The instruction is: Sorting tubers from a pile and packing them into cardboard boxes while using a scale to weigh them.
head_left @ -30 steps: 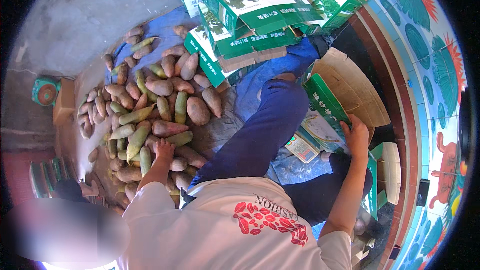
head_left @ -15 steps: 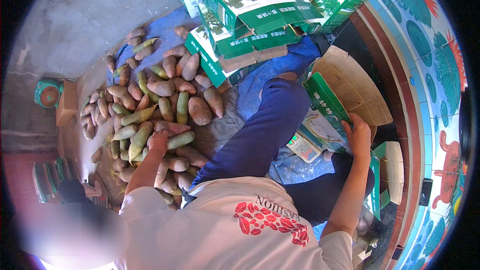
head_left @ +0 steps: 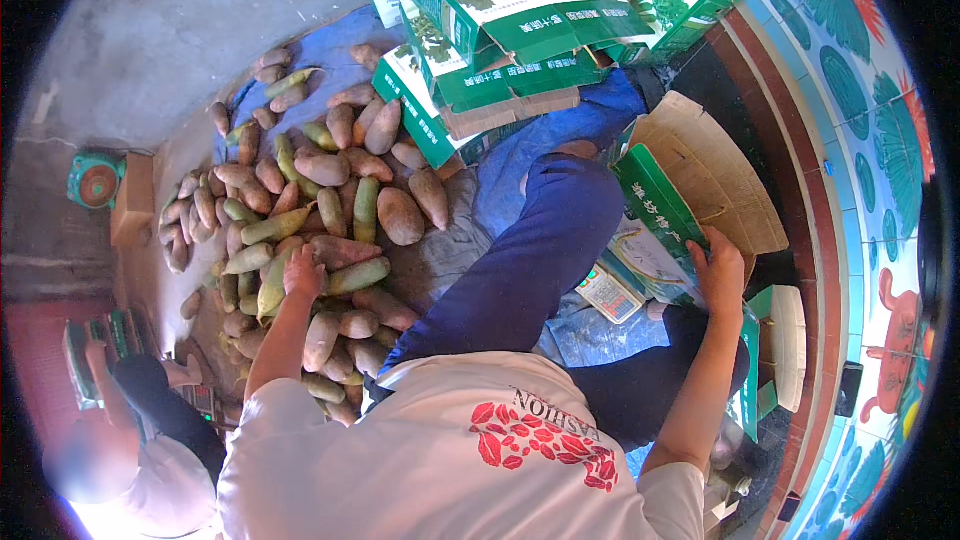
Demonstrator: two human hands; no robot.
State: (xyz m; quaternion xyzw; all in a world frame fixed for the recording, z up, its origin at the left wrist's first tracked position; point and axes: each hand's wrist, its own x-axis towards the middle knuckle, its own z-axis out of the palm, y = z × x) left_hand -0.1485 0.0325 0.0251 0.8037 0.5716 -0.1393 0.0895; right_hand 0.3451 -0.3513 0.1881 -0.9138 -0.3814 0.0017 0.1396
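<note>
A heap of long radishes (head_left: 350,170), some green and some reddish-brown with soil, spreads over the floor to the left. My left hand (head_left: 304,274) rests on the heap with its fingers apart, touching a large pale-green radish (head_left: 271,292). Beside that hand lie a reddish radish (head_left: 345,251) and a shorter green radish (head_left: 360,276). On the right, my right hand (head_left: 720,272) grips the upper edge of an open green-and-white cardboard box (head_left: 655,190), thumb and fingers on either side of the wall. The bottom of this box is hidden.
Green-and-white cartons (head_left: 520,10) are stacked ahead on a blue sheet (head_left: 540,130). A panel with a screen and buttons (head_left: 609,295) lies by my leg. Another person (head_left: 150,470) is at the lower left, near green crates (head_left: 85,360). A tiled wall (head_left: 870,140) bounds the right.
My left hand has shifted slightly forward and left over the radishes, from the reddish one to the large green one. My right hand stays on the box. The other person has come further into view.
</note>
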